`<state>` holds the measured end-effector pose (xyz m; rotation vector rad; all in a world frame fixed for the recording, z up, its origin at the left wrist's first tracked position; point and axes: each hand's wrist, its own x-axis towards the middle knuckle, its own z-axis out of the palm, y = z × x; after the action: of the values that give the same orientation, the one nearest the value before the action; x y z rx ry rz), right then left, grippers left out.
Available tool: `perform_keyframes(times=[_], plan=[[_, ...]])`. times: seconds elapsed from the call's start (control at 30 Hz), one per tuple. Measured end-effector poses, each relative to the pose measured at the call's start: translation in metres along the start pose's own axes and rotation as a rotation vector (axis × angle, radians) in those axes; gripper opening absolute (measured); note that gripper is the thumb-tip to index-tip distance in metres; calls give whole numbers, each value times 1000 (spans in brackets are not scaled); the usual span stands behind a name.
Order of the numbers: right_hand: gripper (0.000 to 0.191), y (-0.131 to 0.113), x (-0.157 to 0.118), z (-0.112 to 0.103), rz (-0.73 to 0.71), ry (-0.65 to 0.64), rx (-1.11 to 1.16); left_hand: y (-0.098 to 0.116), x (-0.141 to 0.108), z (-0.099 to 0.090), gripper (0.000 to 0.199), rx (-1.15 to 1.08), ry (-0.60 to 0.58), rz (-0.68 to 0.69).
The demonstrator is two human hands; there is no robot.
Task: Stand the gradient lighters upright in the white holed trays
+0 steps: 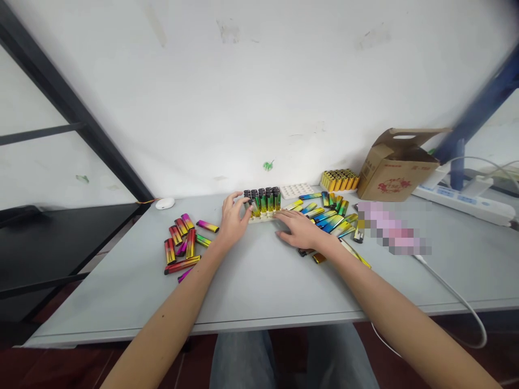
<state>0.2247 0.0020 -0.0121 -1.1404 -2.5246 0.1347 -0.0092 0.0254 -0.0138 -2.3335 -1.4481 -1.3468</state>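
Green-and-yellow lighters [267, 200] with black tops stand in rows in a white holed tray [265, 216] near the wall. At the tray's left end, my left hand [234, 220] has its thumb and fingers closed on one of these lighters [255, 208]. My right hand [299, 229] rests palm down by the tray's front right corner, fingers spread, holding nothing I can see. Beside and partly beneath it lies a loose pile of blue, yellow and green lighters [330, 222]. Red, yellow and purple lighters [190, 243] lie scattered to the left.
Behind the pile is a bare white holed tray [295, 190]. Orange-yellow lighters [339, 181] fill another tray beside an open cardboard box [395, 173]. A power strip [466, 202], a blurred pink item [393, 227] with a cable, and a small white case [165, 203] are also on the table.
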Motion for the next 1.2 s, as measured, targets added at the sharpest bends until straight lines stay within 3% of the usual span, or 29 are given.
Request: perform_keyframes(times=[0.47, 0.63, 0.73, 0.83, 0.93, 1.03, 1.13, 1.2], plan=[[50, 2, 1, 2, 6, -1, 8, 11, 0, -5, 28, 46, 5, 26], [48, 1, 1, 1, 0, 11, 20, 15, -1, -7, 34, 153, -71, 81], [41, 3, 3, -3, 17, 72, 72, 17, -3, -7, 46, 180, -125, 97], [29, 11, 4, -6, 144, 215, 100, 19, -4, -7, 51, 162, -118, 75], [30, 21, 5, -5, 270, 301, 56, 21, -5, -7, 49, 153, -81, 40], [40, 28, 6, 1, 314, 281, -8, 25, -6, -8, 43, 158, -22, 32], [44, 32, 8, 9, 296, 240, -65, 32, -9, -8, 31, 137, 20, 104], [46, 32, 9, 13, 289, 192, -97, 38, -11, -8, 22, 86, -18, 182]])
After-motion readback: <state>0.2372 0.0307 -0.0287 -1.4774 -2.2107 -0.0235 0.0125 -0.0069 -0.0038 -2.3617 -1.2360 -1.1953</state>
